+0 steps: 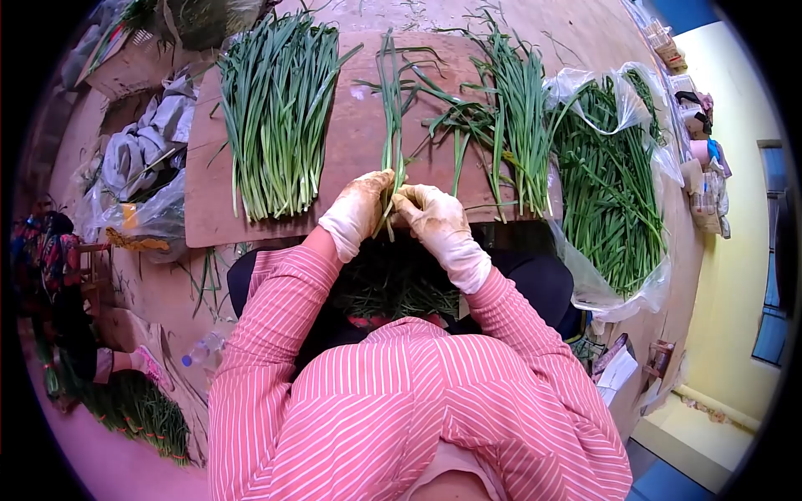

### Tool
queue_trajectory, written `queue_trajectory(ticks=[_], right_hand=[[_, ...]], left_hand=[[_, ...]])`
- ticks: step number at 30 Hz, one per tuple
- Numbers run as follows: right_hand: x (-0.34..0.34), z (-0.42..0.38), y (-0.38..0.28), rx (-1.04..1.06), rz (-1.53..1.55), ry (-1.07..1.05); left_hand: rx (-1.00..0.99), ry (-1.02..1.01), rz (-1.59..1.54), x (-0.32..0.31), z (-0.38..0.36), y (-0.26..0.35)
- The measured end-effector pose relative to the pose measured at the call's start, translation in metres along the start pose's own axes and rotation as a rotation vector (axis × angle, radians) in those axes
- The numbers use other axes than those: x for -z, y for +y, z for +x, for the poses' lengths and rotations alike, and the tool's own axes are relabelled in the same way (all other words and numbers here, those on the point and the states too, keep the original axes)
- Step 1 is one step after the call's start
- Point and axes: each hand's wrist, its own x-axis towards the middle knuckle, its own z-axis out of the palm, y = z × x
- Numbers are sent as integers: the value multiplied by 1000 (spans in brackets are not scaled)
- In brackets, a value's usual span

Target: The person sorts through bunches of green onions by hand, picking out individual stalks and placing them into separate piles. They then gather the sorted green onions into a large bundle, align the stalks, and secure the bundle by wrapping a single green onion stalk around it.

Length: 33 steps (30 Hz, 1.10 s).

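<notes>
Many long green leafy stalks in a loose pile (pixel 522 125) lie on the reddish-brown wooden desk (pixel 355 125), right of my hands, some straying towards them; a fuller, neater green pile (pixel 280 117) lies left. Beyond the desk's right edge I see an open clear plastic bag (pixel 597 301) of greens. My forearms converge at the near edge. Left hand (pixel 359 209) and right hand (pixel 436 221), in stained whitish gloves, pinch a slim green bunch (pixel 393 125). Its long axis runs nearly straight away from me, pale ends nearest, leaf tips over the desk.
</notes>
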Motion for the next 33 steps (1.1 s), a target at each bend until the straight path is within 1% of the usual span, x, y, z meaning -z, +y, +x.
queue_trajectory(ticks=[1, 2, 3, 4, 5, 6, 7, 8, 10, 11, 12, 14, 15, 16, 18, 19, 20, 22, 23, 24, 25, 26, 27, 28, 30, 32, 33], right_hand=[[3, -1, -4, 0, 0, -1], [8, -2, -9, -16, 89, 38], [11, -3, -11, -33, 179, 77], [12, 7, -5, 77, 193, 169], [19, 14, -4, 77, 103, 216], [26, 21, -12, 75, 12, 263], [29, 34, -8, 138, -35, 298], [32, 45, -8, 151, -124, 320], [31, 70, -6, 60, -164, 240], [26, 86, 6, 87, -186, 238], [26, 94, 0, 92, -185, 238], [27, 106, -12, -190, -214, 24], [25, 114, -7, -238, -76, -61], [23, 119, -2, -237, -74, -60], [22, 124, 5, -220, 228, -110], [23, 124, 5, -214, 283, -95], [25, 125, 6, -215, 281, -98], [34, 126, 11, -19, 285, -12], [38, 126, 13, 112, 135, 153], [47, 136, 28, 322, -80, 435], [63, 132, 19, 142, 158, 479], [84, 143, 38, 199, 9, 535], [100, 127, 19, 156, -91, 533], [107, 100, -13, 119, 105, 426], [110, 56, -29, 254, -147, 381], [103, 12, -9, 439, -262, 104], [96, -12, -1, 450, -322, -57]], left_hand=[[24, 62, -108, -16, -6, 6], [23, 62, -108, -24, -13, 13], [33, 57, -19, -31, -20, 19], [44, 53, 70, -37, -25, 23], [48, 135, 105, -41, -27, 24], [48, 135, 106, -46, -29, 26], [60, 122, 118, -50, -31, 29], [71, 108, 130, -53, -32, 29], [75, 100, 128, -54, -33, 29], [78, 95, 124, -55, -32, 29], [74, 95, 126, -54, -31, 29], [100, 84, 142, -52, -30, 28], [105, 90, 142, -53, -31, 29], [105, 91, 144, -53, -31, 28], [88, 85, 171, -50, -30, 26], [88, 86, 170, -49, -30, 28], [51, 42, 173, -47, -31, 31], [-2, -3, 146, -54, -38, 42], [-1, 0, 123, -55, -39, 45], [1, 4, 98, -54, -40, 46], [13, -88, 111, -50, -39, 45], [12, -84, 110, -50, -41, 48], [-35, -30, 75, -52, -43, 51], [-76, 26, 37, -52, -46, 50], [-183, -24, -94, -36, -34, 52], [-232, -6, -157, -27, -24, 54], [-232, -6, -159, -28, -22, 54]])
